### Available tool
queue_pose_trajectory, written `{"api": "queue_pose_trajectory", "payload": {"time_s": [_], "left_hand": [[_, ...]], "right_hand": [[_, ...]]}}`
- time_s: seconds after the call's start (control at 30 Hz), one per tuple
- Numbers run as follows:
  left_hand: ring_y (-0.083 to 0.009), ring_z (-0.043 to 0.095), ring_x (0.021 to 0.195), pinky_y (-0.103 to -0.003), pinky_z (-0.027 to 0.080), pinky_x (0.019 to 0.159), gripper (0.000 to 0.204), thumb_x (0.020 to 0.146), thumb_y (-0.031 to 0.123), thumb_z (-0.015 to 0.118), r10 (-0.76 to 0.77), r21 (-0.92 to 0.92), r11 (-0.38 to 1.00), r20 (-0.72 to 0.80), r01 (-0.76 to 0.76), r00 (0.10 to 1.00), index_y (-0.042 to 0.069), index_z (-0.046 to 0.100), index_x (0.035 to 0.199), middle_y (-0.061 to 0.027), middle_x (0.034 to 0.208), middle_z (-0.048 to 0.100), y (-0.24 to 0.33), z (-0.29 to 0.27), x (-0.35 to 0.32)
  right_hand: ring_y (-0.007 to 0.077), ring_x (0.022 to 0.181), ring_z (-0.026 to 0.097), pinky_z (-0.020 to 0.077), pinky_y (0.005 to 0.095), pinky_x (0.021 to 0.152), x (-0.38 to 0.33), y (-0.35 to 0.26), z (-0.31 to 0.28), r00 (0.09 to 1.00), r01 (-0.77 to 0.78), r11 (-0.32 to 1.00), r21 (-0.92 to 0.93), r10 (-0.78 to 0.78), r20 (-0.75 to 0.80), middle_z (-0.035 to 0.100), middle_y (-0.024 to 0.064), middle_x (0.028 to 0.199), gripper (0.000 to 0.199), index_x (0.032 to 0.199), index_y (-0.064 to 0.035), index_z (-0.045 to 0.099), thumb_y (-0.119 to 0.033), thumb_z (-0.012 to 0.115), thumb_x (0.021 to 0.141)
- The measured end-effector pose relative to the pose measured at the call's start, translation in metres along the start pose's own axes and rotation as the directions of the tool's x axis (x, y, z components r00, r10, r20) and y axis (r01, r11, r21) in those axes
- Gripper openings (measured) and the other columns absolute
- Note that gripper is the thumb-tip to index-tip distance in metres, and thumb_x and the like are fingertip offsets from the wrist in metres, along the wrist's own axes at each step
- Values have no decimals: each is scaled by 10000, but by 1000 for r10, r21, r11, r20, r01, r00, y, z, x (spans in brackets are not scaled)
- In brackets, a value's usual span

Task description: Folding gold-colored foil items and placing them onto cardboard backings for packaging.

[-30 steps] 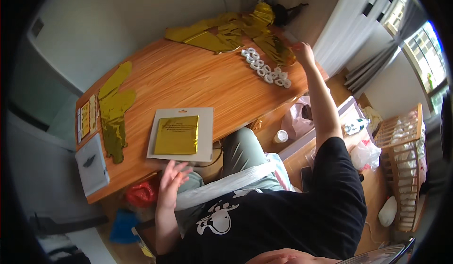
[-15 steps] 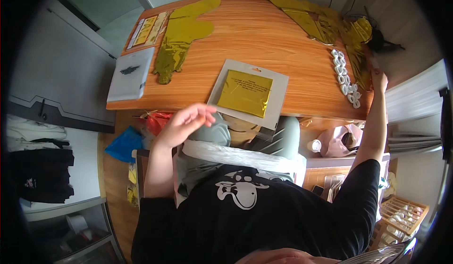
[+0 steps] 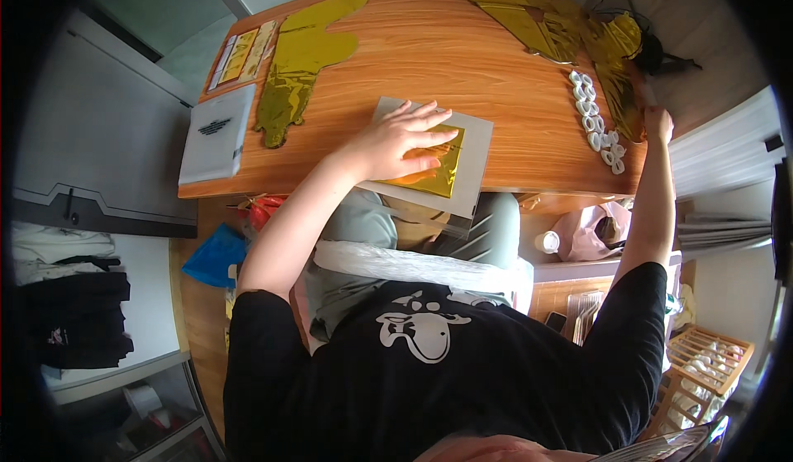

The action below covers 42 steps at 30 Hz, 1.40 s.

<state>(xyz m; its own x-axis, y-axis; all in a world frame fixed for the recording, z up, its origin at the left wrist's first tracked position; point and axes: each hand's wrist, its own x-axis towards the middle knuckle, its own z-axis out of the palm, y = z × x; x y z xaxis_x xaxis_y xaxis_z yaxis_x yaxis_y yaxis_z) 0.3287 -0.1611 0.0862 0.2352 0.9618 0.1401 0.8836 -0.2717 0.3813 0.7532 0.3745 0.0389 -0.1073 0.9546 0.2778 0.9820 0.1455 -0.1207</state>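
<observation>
My left hand (image 3: 401, 142) lies with spread fingers over a folded gold foil sheet (image 3: 447, 171). Under that sheet is a light grey card (image 3: 477, 144) in a clear sleeve, its near corner jutting past the table's front edge. At the table's right edge, my right hand (image 3: 658, 123) has its fingers curled together. Beside it is the near end of a crumpled gold foil piece (image 3: 613, 78); whether the fingers hold that foil is hidden. A double row of small white rings (image 3: 590, 115) sits just left of the foil.
On the table's left lie a flat gold foil shape (image 3: 307, 61), a white package (image 3: 216, 136) and a yellow printed pack (image 3: 239, 56). A dark wire object (image 3: 652, 49) stands at the back right. Below the table are a pink bag (image 3: 582, 231) and a white cup (image 3: 547, 242).
My left hand has moved up and right from the table's front edge onto the folded foil sheet, fingers spreading. My right hand stays by the right edge. The whole view has shifted slightly.
</observation>
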Motion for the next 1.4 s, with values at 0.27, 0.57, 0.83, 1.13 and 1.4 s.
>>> {"api": "queue_pose_trajectory", "payload": {"time_s": [0.27, 0.57, 0.83, 1.13, 1.4], "left_hand": [[-312, 221, 1546, -561, 167, 1243, 860, 907, 757, 507, -144, 235, 959, -69, 157, 987, 273, 331, 1596, -88, 1671, 264, 1, 38, 11], [-337, 189, 1549, -572, 138, 1236, 852, 931, 707, 526, -526, 141, 810, -254, 569, 811, 203, 336, 1590, -140, 1660, 262, 20, 58, 25], [-347, 176, 1553, -584, 120, 1236, 915, 926, 737, 481, -579, 123, 775, -256, 620, 774, 151, 292, 1603, -154, 1673, 230, 25, 59, 34], [-333, 169, 1559, -573, 123, 1237, 833, 970, 694, 442, -601, 114, 760, -250, 639, 759, 176, 298, 1606, -131, 1680, 227, 26, 58, 33], [-336, 173, 1557, -570, 130, 1237, 838, 977, 706, 401, -583, 125, 770, -257, 625, 770, 157, 301, 1603, -138, 1678, 229, 25, 59, 31]], "right_hand": [[380, 1066, 691, 562, 481, 919, 12, 34, -3, 994, 0, 988, -153, -16, -105, 732, 194, 1096, 301, 1051, -76, 767, -297, 602, 932], [185, 936, 656, 519, 321, 843, -199, -92, -92, 849, 519, 684, 513, -482, -217, 706, 82, 1065, 89, 1038, -49, 681, -84, 637, 969], [321, 987, 598, 472, 439, 876, -359, -181, -122, 760, 622, 678, 393, -643, -94, 616, 105, 1004, 122, 971, -55, 633, -109, 690, 879], [303, 972, 568, 464, 426, 846, -376, -193, -126, 727, 684, 699, 209, -676, -120, 578, 103, 985, 100, 937, -46, 614, -143, 599, 920], [313, 982, 591, 479, 433, 843, -379, -206, -123, 795, 606, 781, 154, -603, -70, 566, 116, 1017, 109, 994, -45, 594, -133, 618, 934]]}}
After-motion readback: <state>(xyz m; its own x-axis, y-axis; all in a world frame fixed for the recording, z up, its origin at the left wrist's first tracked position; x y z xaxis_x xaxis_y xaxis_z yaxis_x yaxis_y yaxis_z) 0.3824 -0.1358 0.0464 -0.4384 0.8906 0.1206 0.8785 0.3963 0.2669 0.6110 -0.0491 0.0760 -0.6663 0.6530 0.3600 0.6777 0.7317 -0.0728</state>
